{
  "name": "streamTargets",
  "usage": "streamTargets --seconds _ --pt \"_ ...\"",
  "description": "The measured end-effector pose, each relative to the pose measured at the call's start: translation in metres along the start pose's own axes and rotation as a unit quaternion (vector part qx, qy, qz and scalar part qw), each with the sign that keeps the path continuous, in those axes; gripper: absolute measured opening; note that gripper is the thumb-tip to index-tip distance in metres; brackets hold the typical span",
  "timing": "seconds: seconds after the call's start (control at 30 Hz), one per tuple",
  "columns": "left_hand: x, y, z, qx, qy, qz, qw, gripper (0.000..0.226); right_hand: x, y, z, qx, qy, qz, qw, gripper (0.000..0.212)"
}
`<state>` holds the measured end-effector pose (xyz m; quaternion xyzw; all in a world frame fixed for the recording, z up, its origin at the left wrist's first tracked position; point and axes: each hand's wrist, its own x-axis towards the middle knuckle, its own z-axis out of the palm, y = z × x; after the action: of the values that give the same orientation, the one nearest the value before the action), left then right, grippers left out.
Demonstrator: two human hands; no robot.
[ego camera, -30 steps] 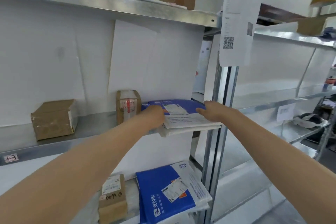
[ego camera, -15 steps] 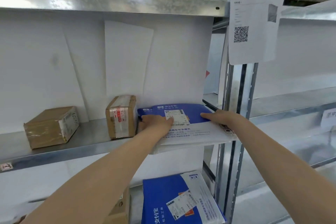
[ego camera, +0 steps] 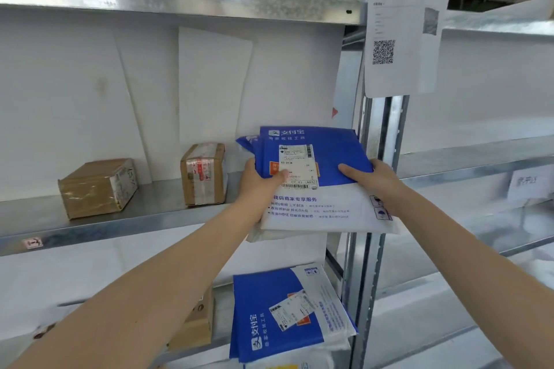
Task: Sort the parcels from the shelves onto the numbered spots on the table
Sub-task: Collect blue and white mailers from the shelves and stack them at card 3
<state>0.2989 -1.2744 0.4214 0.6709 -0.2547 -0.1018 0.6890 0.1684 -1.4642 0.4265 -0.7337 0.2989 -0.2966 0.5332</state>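
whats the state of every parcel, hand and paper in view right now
held mailer, tilted, sticking out past the middle shelf edge, gripped at both sides
left hand, pinching the held mailer, thumb on top
right hand, holding the held mailer's right edge
taped carton, sealed, upright on the middle shelf
brown carton, sealed, lying flat there
lower mailer, lying on the lower shelf
qr sheet, hanging from the post

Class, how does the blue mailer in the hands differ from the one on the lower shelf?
The held mailer is gripped by the left hand and right hand; the lower mailer lies untouched. The held mailer's print reads upright; the lower mailer's runs sideways. Both are blue and white, labelled.
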Motion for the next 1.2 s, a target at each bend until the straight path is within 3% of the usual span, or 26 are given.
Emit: streamTargets --seconds 0.2,0.37,0.53,0.67,0.77,0.93,1.1,1.2 --pt "-0.057 0.041 -0.033 -0.052 -0.039 0.063 0.996 0.048 -0.07 -0.022 -0.005 0.083 -0.008 -0.033 0.996 0.066" --pt "-0.108 0.053 -0.098 -0.025 0.018 0.137 0.99 0.039 -0.131 -0.051 0.024 0.127 -0.045 -0.077 0.988 0.07" --pt "-0.173 0.062 -0.183 -0.004 0.046 0.147 0.988 0.044 -0.188 -0.072 0.082 0.144 -0.142 -0.107 0.973 0.055" --pt "-0.23 0.057 -0.265 -0.004 0.108 0.127 0.986 0.047 -0.241 -0.083 0.153 0.146 -0.22 -0.14 0.954 0.067" --pt "-0.279 0.059 -0.327 -0.024 0.155 0.112 0.981 0.043 -0.284 -0.095 0.212 0.15 -0.279 -0.16 0.935 0.06" --pt "-0.37 0.055 -0.412 0.018 0.286 0.111 0.952 0.035 -0.351 -0.115 0.31 0.165 -0.419 -0.147 0.881 0.064" --pt "-0.466 0.045 -0.496 0.066 0.431 0.081 0.896 0.042 -0.438 -0.132 0.414 0.169 -0.544 -0.171 0.804 0.05" --pt "-0.519 0.043 -0.544 0.087 0.496 0.066 0.861 0.04 -0.491 -0.141 0.479 0.171 -0.603 -0.169 0.761 0.053"
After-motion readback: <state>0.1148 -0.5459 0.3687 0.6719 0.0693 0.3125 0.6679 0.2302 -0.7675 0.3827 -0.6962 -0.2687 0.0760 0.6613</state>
